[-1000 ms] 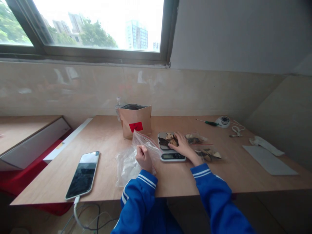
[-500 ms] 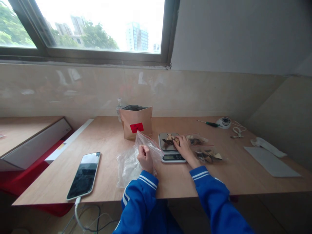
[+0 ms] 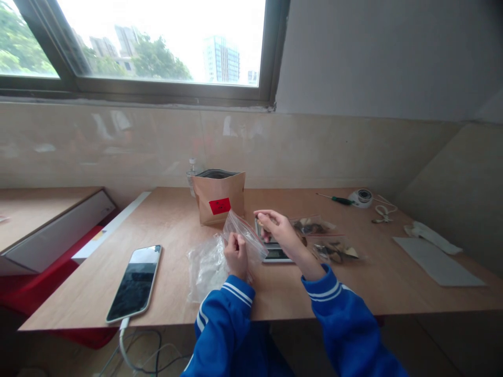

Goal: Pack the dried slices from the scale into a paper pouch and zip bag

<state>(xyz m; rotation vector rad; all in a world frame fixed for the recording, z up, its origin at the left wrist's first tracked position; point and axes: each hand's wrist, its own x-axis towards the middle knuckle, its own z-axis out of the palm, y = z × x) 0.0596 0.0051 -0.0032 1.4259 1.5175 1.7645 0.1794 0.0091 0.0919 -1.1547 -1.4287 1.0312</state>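
My left hand (image 3: 236,255) pinches the edge of a clear zip bag (image 3: 244,232) and holds it up off the wooden table (image 3: 176,220). My right hand (image 3: 280,232) is raised above a small kitchen scale (image 3: 275,254), its fingers closed on a few dried pieces right at the bag's mouth. The hand hides most of the scale's pan. Two filled clear bags (image 3: 334,250) of dried pieces lie just right of the scale. A heap of empty clear bags (image 3: 205,264) lies under my left wrist.
A brown paper pouch (image 3: 219,197) with a red label stands behind the scale, a small bottle behind it. A phone (image 3: 134,281) on a cable lies at the front left. A screwdriver (image 3: 335,198), a tape measure (image 3: 361,197) and white sheets (image 3: 436,260) are at the right.
My right hand has lifted off the scale pan with dried pieces and moved left to the mouth of the bag. My left hand has kept the bag raised.
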